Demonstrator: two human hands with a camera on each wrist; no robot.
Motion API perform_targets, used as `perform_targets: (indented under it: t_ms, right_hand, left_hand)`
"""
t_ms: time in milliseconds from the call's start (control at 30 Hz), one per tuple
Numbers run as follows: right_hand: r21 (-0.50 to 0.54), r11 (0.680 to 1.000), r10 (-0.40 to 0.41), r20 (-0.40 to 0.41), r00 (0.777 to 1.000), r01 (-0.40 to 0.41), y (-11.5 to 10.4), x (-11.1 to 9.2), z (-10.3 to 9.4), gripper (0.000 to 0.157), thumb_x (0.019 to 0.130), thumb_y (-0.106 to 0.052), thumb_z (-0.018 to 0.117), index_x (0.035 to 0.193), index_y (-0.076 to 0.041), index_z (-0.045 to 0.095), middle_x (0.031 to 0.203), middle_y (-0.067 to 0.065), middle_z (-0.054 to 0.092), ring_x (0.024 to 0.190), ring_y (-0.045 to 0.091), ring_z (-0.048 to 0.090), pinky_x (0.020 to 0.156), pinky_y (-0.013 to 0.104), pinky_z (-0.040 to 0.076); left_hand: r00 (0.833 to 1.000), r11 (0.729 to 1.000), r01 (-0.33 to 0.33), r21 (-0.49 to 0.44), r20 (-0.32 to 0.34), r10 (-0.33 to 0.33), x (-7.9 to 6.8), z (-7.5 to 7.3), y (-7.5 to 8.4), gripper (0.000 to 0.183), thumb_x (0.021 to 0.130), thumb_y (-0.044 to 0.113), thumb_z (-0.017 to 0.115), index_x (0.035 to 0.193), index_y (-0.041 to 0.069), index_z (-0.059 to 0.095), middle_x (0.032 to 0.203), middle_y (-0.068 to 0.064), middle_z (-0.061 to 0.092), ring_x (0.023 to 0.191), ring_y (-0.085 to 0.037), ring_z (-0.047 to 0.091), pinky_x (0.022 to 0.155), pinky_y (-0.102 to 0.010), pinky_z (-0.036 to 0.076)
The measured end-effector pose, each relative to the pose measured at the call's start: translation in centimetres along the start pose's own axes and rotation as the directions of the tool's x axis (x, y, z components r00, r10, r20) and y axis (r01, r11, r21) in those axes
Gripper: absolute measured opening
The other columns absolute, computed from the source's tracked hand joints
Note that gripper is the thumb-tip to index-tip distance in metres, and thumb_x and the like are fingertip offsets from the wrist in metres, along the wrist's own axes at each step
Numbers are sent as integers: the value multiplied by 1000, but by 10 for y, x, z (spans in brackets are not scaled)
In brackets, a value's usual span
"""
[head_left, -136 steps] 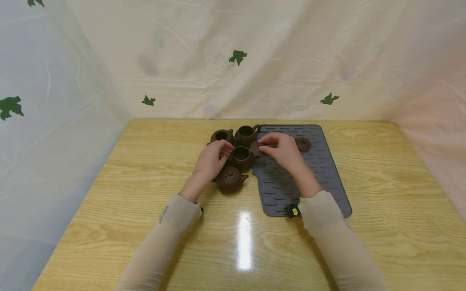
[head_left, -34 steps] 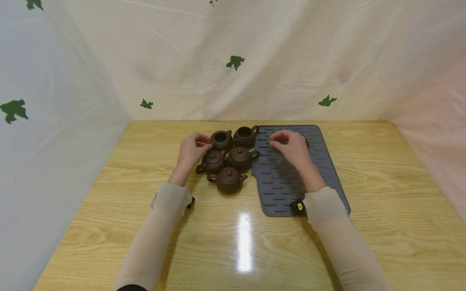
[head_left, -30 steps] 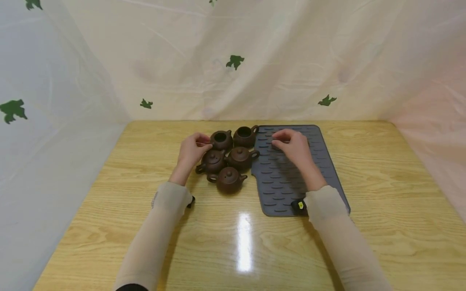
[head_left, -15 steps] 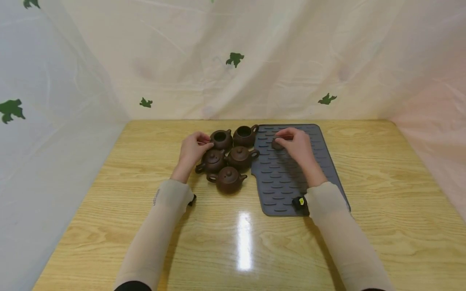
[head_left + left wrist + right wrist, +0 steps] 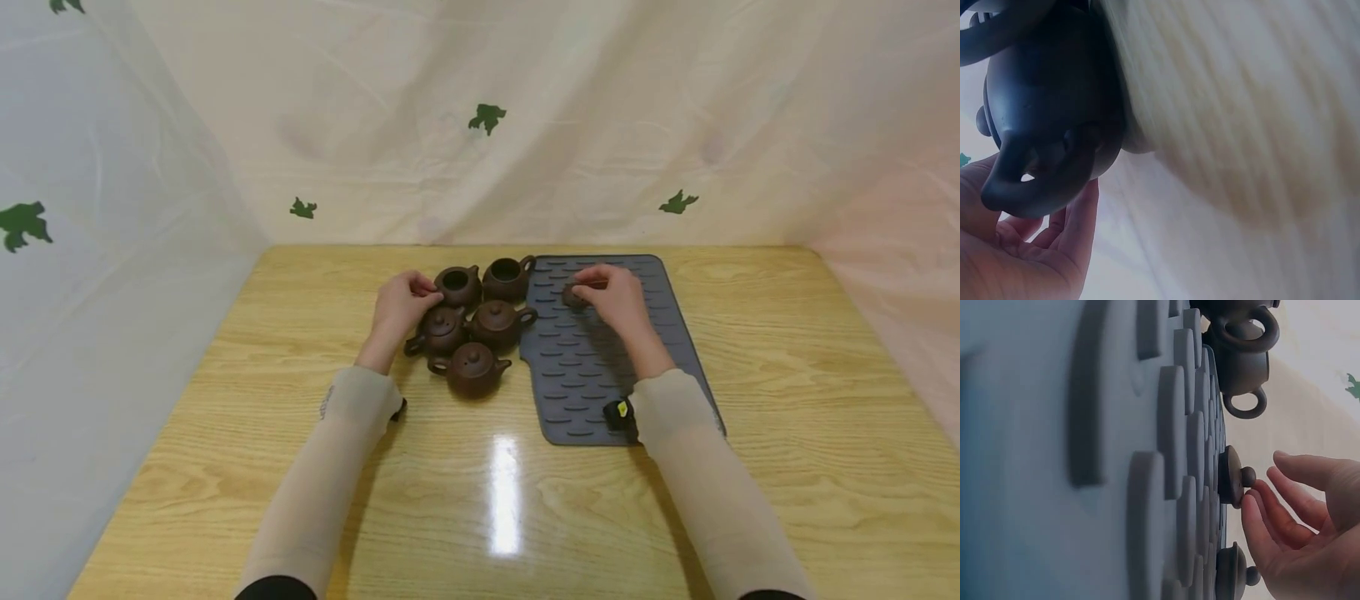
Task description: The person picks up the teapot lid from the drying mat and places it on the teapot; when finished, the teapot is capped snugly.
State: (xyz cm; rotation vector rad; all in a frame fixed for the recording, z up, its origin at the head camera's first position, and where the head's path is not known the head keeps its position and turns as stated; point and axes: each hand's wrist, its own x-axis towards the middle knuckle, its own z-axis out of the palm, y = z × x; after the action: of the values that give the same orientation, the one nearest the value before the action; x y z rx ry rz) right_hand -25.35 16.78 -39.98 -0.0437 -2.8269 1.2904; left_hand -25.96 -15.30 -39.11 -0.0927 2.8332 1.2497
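In the head view my left hand (image 5: 401, 308) is at the left side of the lidless back-left teapot (image 5: 457, 287), thumb and fingers pinching it where its handle is hidden. My right hand (image 5: 617, 296) is over the grey mat, beside a dark brown lid (image 5: 573, 294). In the right wrist view the fingers reach the knob of that lid (image 5: 1232, 477), while the thumb stands apart from it. A second lid (image 5: 1232, 572) lies by the hand there; the hand hides it in the head view. The lidded left teapot (image 5: 1054, 94) fills much of the left wrist view.
A lidless teapot (image 5: 506, 279) stands at the back beside the mat (image 5: 577, 400). Lidded teapots stand in front: a middle-left one (image 5: 441, 332), a middle-right one (image 5: 495, 325) and a front one (image 5: 474, 371). All are close together on the wooden table (image 5: 450, 500).
The middle-right teapot, lidless in the oldest frame, now has its lid. My left hand moved left to the back-left teapot. My right hand moved right to a lid on the mat.
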Motion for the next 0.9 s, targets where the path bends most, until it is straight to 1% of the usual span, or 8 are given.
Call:
perform_targets:
  t_ms: [167,433,600,733,900]
  right_hand:
    - [-19,1000,14,15,1000,-13,1,0,-2,29,98,-19,64,123,-4,68,125,20,67,114,36,61,93,50,53]
    - [-30,998,57,47,997,-56,2,0,-1,29,98,-17,65,124,-5,69,126,19,66,114,36,61,92,49,54]
    - [-27,998,66,50,997,-65,5,2,1,28,97,-16,65,123,-6,69,125,20,67,114,36,61,92,49,54]
    - [-36,997,65,45,997,-63,5,4,3,27,97,-15,65,122,-6,70,124,20,67,112,35,62,89,47,55]
    - [-71,996,56,35,998,-54,4,6,6,25,98,-14,63,121,-6,70,122,20,68,109,35,63,84,45,56]
  left_hand:
    - [1000,1000,8,5,10,-8,1,1,0,18,95,20,70,106,6,66,107,-15,69,97,-29,66,82,-38,56]
    - [1000,1000,17,21,12,-17,0,2,1,17,95,21,69,104,7,66,105,-14,69,93,-28,65,79,-36,55]
    - [1000,999,23,25,11,-23,-1,1,1,17,95,21,69,105,7,66,106,-15,69,93,-28,65,78,-35,55]
    - [1000,999,23,24,8,-23,-1,0,0,18,95,21,69,105,6,66,108,-15,70,95,-28,65,80,-36,55]
    - [1000,999,16,28,-4,-16,0,0,-2,19,94,21,70,104,5,66,107,-16,70,96,-29,66,82,-38,55]
